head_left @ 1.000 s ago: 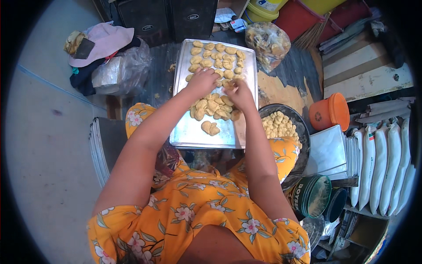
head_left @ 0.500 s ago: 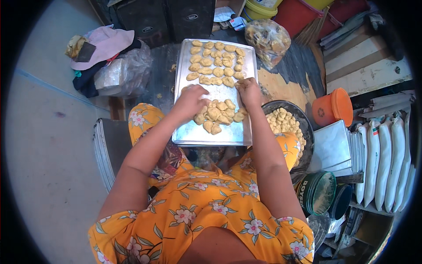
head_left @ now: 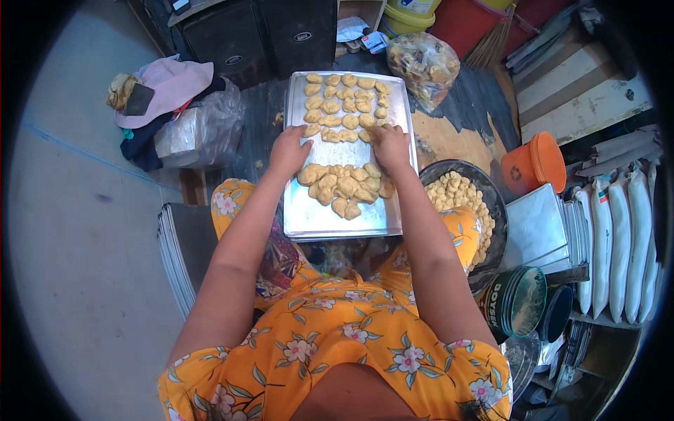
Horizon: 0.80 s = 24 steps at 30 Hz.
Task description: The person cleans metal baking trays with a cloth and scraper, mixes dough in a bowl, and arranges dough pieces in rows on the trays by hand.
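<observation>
A shallow metal tray point(head_left: 309, 217) lies in front of me across my lap. Rows of yellowish-brown dough pieces point(head_left: 349, 121) cover its far half. A loose pile of similar dough lumps point(head_left: 344, 184) sits on the nearer half. My left hand point(head_left: 288, 150) is at the tray's left edge, thumb apart from the fingers, beside the left end of the nearest row. At that row's right end, my right hand point(head_left: 391, 146) has its fingers curled down over a dough piece, which they partly hide.
A dark round basin point(head_left: 498, 231) of small dough balls stands by my right knee. Beyond it are an orange bucket point(head_left: 544, 163) and stacked metal trays point(head_left: 537, 224). A filled plastic bag point(head_left: 423, 67) lies at the far right, clothes and plastic point(head_left: 172, 105) at the left.
My left hand has moved from the pile, forward and left, to the nearest row's left end. My right hand has shifted slightly inward over the row's right end. The view has shifted a little.
</observation>
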Each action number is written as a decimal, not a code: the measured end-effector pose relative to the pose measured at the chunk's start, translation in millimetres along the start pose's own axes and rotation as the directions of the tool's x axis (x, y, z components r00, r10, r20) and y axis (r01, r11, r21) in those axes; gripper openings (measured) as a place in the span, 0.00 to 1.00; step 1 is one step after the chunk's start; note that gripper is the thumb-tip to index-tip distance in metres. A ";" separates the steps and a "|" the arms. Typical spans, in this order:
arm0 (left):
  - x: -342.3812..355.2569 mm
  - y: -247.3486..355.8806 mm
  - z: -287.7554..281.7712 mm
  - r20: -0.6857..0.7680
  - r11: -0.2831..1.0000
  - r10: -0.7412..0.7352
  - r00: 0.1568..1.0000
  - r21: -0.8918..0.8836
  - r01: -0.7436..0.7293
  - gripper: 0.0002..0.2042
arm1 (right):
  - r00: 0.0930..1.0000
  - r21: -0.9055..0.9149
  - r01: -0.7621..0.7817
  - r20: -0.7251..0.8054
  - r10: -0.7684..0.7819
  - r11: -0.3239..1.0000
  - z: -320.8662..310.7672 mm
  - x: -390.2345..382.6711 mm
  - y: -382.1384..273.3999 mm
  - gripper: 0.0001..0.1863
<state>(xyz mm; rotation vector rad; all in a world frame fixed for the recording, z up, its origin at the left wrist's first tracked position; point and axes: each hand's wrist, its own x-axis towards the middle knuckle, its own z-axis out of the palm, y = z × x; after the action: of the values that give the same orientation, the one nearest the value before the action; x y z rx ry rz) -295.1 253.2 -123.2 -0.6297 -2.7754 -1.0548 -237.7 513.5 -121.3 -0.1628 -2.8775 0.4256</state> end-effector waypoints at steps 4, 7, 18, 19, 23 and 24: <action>3.3 1.1 4.4 0.061 0.999 -0.020 0.998 0.044 0.017 0.17 | 0.996 0.106 -0.020 -0.087 0.030 0.994 -1.7 -4.7 11.1 0.18; 0.5 2.5 8.0 -0.030 0.996 0.044 0.999 0.074 -0.042 0.17 | 0.984 0.243 -0.100 -0.118 0.132 0.965 -4.8 2.6 26.5 0.19; 23.9 17.9 28.2 0.087 0.936 0.238 0.967 0.246 -0.252 0.11 | 0.913 0.211 -0.397 0.188 0.362 0.893 7.4 49.4 47.6 0.25; 23.9 16.3 29.1 0.084 0.931 0.251 0.964 0.253 -0.264 0.10 | 0.902 0.263 -0.427 0.188 0.388 0.865 5.8 50.3 44.4 0.26; 25.7 18.1 34.4 0.072 0.929 0.277 0.958 0.236 -0.286 0.10 | 0.923 0.358 -0.359 0.000 0.385 0.862 9.5 57.7 30.2 0.26; 26.6 19.5 35.7 0.066 0.927 0.288 0.955 0.230 -0.296 0.10 | 0.922 0.361 -0.363 0.004 0.388 0.859 11.2 60.3 30.9 0.26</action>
<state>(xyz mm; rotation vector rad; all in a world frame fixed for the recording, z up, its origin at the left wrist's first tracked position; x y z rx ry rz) -309.4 298.9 -131.8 -0.9918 -2.6613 -0.6461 -296.4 548.4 -128.5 -0.6677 -2.6354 0.9814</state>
